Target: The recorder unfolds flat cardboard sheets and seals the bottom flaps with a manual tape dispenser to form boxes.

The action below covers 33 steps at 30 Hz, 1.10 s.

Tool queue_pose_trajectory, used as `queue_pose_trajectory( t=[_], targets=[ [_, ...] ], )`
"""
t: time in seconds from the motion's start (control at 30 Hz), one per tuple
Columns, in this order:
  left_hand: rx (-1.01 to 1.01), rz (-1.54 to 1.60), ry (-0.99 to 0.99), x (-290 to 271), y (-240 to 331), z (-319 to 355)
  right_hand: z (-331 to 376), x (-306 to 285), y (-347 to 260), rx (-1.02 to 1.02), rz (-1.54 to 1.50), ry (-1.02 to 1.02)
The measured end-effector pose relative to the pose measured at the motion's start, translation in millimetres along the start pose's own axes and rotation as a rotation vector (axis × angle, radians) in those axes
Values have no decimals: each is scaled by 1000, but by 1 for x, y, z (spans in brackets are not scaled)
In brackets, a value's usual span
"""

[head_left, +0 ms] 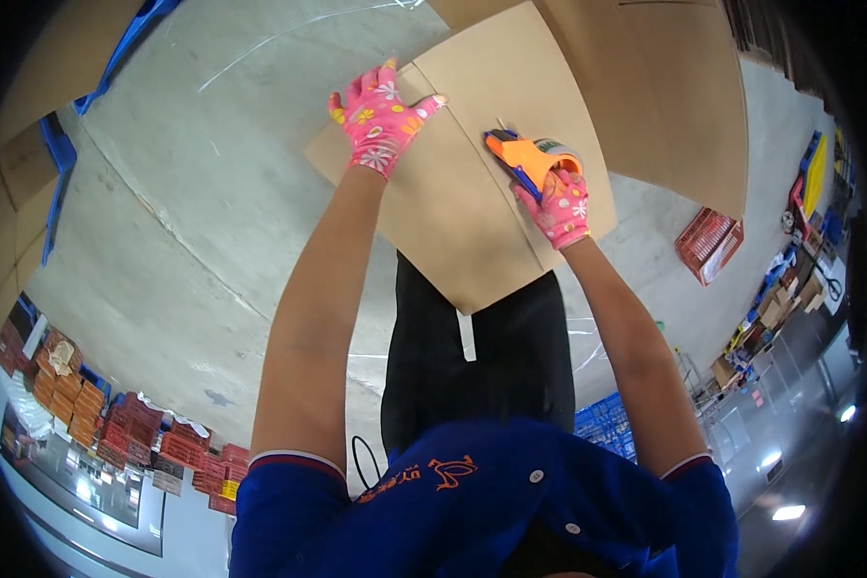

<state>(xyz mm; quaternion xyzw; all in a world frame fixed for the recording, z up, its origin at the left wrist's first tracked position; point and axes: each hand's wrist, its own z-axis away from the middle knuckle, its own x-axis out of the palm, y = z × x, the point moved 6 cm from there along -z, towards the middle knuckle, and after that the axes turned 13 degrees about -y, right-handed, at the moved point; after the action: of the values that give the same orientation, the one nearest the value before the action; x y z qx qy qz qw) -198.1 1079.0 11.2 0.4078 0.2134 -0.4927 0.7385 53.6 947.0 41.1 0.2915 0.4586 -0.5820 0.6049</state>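
Observation:
A brown cardboard box (453, 207) with a fold seam across its face is in front of me, one corner pointing toward my legs. My left hand (378, 118), in a pink floral glove, rests on its upper left edge with the fingers spread and the thumb across the seam. My right hand (557, 207), gloved alike, grips an orange and blue tape dispenser (525, 159) fitted with a roll of tape. The dispenser lies over the right half of the cardboard, near the seam. Whether its blade end touches the surface I cannot tell.
A large cardboard sheet (669, 106) lies at the upper right, with a red plastic crate (709, 245) below it. More cardboard (14, 183) on blue supports is at the left. Stacked red and orange crates (130, 429) stand at the lower left, blue crates (604, 427) beside my right arm.

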Motion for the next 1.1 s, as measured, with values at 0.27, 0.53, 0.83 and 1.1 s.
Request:
queue_pose_trajectory(
  t=[0.27,0.53,0.83,1.1],
  targets=[
    [-48,97,-17,-8,4,-1,-3,-7,-1,-10,-58,-12],
    [-25,121,17,-5,-2,2,-5,-9,-2,53,-12,-127],
    [-17,99,155,-6,-3,3,-5,-11,-9,-48,15,-21],
    [199,249,180,-3,-10,4,-7,-19,-9,-59,-75,-85]
  ],
)
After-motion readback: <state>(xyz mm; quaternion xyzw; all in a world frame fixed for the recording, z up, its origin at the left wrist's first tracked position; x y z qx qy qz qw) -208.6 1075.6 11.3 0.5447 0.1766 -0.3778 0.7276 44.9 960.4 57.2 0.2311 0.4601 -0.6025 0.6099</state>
